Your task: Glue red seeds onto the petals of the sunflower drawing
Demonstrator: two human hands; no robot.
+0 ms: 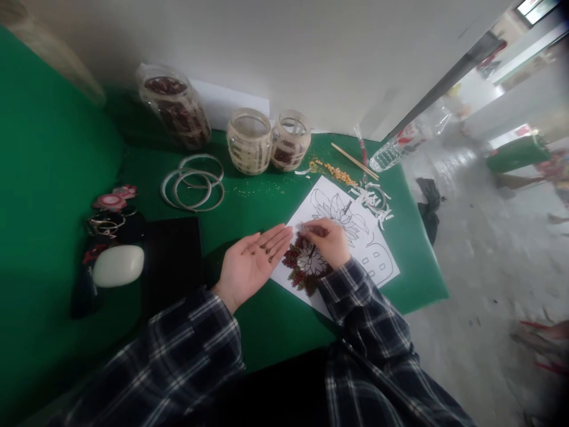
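Beans are placed on a flower drawing.
Small, light, hard beans are kept on the flat open left hand; one is pinched by the closed right hand, probably best by fingertips.

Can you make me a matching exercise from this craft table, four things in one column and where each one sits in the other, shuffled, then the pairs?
Things:
1. left hand
2. right hand
3. metal rings
4. water bottle

Places:
A. lying at the table's far right corner
B. palm up with small dark seeds on it, beside the paper
C. flat on the green cloth in front of the jars
D. on the flower drawing, pinching a thin tool

Pairs: 1-B, 2-D, 3-C, 4-A
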